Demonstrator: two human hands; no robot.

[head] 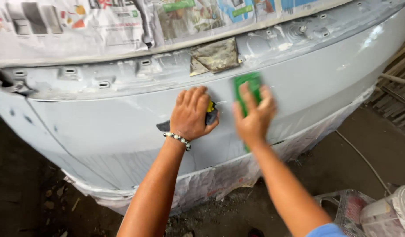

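against grey bumper (325,74), hands (191,114) (254,116) pressing green pad (248,85)

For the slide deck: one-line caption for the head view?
Right hand rubs a green pad on a grey car bumper while the left hand presses a dark cloth beside it.

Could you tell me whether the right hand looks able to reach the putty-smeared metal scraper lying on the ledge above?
Probably yes: the right hand, pressing a green pad on the grey panel, sits just below the scraper, with nothing between them.
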